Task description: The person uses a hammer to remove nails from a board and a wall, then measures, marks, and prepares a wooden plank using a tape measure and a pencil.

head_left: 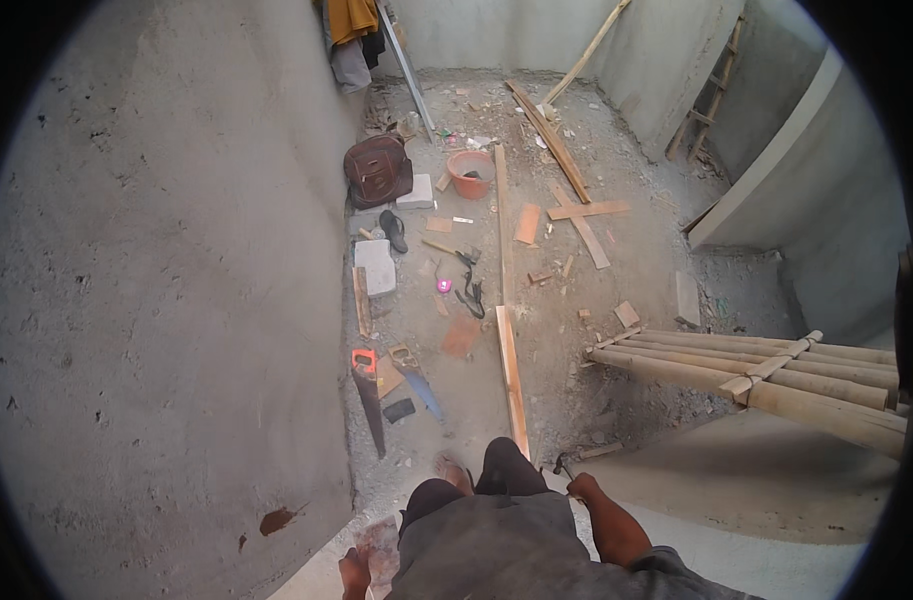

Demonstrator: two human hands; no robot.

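My right hand (583, 487) is closed round the handle of a small hammer (562, 464), its dark head pointing forward beside my right knee. At the lower left, my left hand (354, 570) has its fingers curled in. What it holds, if anything, is too small to make out. Right beside it lies a flat reddish-brown piece (380, 548) on the pale ledge. A long wooden plank (511, 375) stretches along the floor, its near end by my right knee. To its left are a handsaw with an orange handle (369, 400) and a second handsaw (416, 380).
A bamboo platform (756, 375) juts in from the right. Ahead lie a claw hammer (444, 246), a pink tape measure (443, 286), crossed boards (584, 215), an orange basin (470, 174) and a brown backpack (378, 172). A plastered wall (166, 280) rises on the left.
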